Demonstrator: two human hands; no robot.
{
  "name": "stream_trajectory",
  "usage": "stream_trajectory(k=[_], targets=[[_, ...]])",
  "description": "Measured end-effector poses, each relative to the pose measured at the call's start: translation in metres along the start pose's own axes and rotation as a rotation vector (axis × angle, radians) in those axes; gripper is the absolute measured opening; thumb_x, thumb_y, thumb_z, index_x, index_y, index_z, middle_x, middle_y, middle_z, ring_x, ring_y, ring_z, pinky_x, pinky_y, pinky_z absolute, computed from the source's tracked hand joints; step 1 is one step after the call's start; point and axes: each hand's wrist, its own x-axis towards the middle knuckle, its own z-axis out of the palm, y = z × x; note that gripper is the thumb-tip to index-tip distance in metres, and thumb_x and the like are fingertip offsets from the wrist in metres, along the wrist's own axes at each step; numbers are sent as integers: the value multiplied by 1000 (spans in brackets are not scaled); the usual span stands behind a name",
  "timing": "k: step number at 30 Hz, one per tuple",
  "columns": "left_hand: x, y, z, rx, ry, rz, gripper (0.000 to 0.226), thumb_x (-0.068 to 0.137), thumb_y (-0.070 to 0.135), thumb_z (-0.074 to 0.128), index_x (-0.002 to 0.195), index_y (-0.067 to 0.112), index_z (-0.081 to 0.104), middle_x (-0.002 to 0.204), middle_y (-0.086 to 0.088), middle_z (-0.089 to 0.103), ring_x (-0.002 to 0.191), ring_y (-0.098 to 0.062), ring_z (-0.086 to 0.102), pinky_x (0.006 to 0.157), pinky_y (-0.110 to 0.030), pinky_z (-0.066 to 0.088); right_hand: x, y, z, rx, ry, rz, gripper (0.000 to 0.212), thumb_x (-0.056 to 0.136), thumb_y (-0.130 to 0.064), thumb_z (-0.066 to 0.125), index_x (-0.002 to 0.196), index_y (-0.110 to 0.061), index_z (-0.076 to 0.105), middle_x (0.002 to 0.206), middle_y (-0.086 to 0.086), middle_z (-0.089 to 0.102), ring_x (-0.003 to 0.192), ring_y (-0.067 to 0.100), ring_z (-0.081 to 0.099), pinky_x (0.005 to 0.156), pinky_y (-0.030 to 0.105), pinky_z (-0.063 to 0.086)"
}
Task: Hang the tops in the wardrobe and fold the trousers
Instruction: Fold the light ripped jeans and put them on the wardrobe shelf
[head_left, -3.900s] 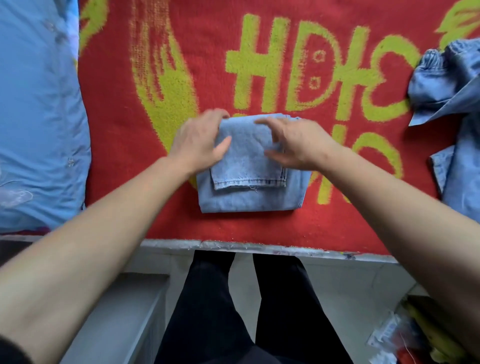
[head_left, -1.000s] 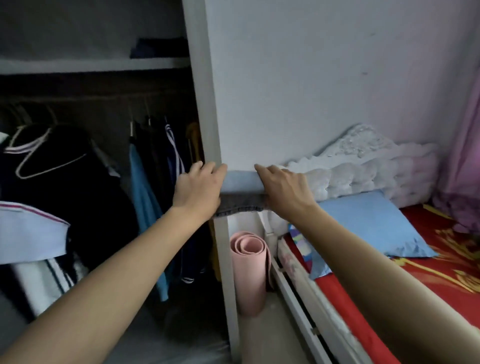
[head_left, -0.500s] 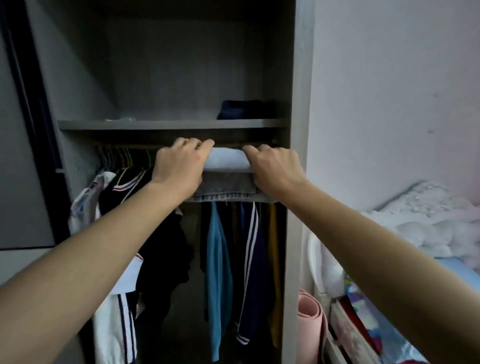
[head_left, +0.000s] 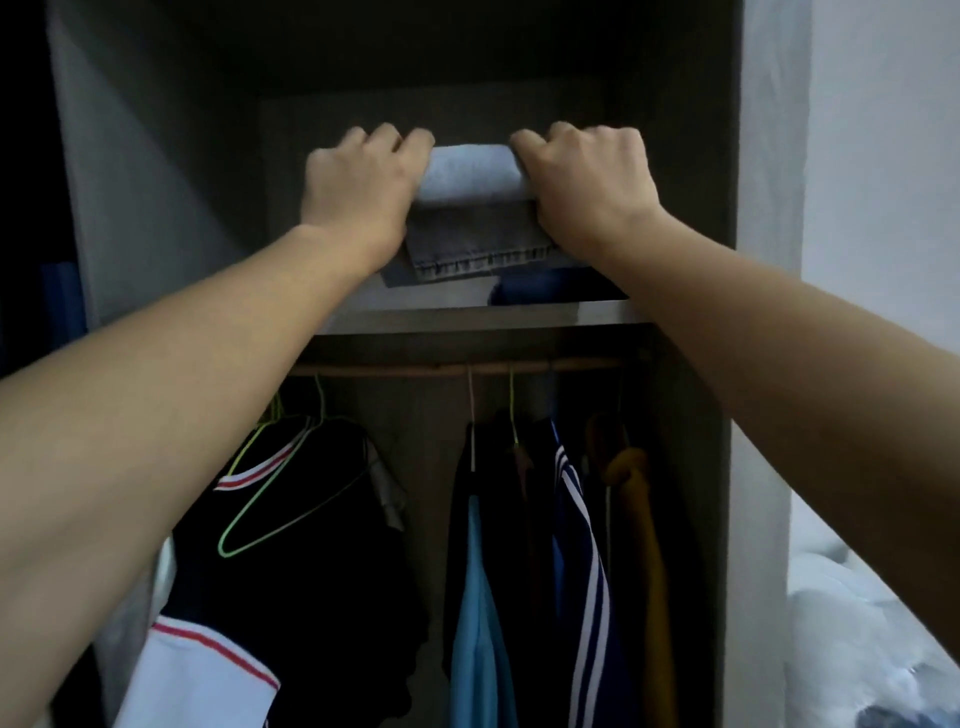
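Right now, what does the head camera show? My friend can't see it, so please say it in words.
The left hand and right hand grip folded jeans over the upper shelf of the wardrobe, near a dark blue garment lying there. Below, tops hang on hangers from a rail.

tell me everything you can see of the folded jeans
Pale blue denim, the folded jeans form a compact bundle: rounded fold on top, stitched hem edge below. The left hand and right hand grip its ends, holding it level at the upper shelf, near a dark blue garment.
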Motion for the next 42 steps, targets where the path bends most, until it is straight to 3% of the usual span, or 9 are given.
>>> stream_trajectory(k=[13,19,27,30,33,35,37,39,42], targets=[[87,-71,180,-7,125,79,52,76,11,75,120,9,47,113,-21,57,101,-43,56,60,-42,34,112,-47,151,-76,57,-69,30,91,-17,56,119,-9,55,99,21,65,83,43,64,64,44,41],[124,-108,258,-66,114,110,50,76,10,71,120,9,47,112,-22,57,99,-44,56,60,-41,32,170,-80,211,-123,-47,-99,26,89,-21,57,113,-13,53,99,18,66,85,41,65,61,41,36],[133,-113,322,-108,85,81,51,77,1,65,124,5,46,113,-24,56,101,-44,56,60,-40,31,187,-96,270,-97,-136,-146,36,89,-18,57,123,-12,51,109,18,65,86,42,66,61,41,36],[126,-108,333,-116,-192,200,47,81,12,67,123,11,47,116,-20,60,104,-41,59,65,-38,35,173,-108,284,-45,-344,-125,35,88,-23,59,122,-17,54,113,14,64,95,38,65,64,37,37],[108,-98,353,-234,-859,316,55,80,22,74,129,17,48,121,-9,60,106,-31,61,78,-36,52,143,-135,310,83,-939,-19,31,92,-26,66,122,-18,63,118,11,65,103,31,64,62,34,43],[103,-98,360,-362,-1150,209,58,85,14,66,135,21,38,115,-4,54,96,-25,60,75,-40,58,137,-140,315,206,-1068,-64,26,84,-30,74,106,-20,66,108,5,67,87,25,64,71,33,46],[103,-101,361,-421,-1176,163,55,86,10,63,133,25,37,99,2,51,80,-17,57,61,-35,55,142,-136,309,175,-997,-144,39,74,-37,77,109,-27,62,97,-3,62,75,19,58,77,32,49],[105,-102,364,-424,-1158,176,52,86,8,62,130,25,40,97,3,51,79,-16,57,59,-33,53,151,-126,299,275,-1074,-143,61,66,-41,73,124,-32,57,105,-4,64,91,20,62,88,38,54],[106,-100,369,-381,-1042,240,42,86,5,59,125,18,51,106,-4,59,88,-25,62,67,-38,58,149,-120,301,306,-1123,-173,47,73,-34,67,119,-24,61,110,3,67,95,22,63,87,37,53]])
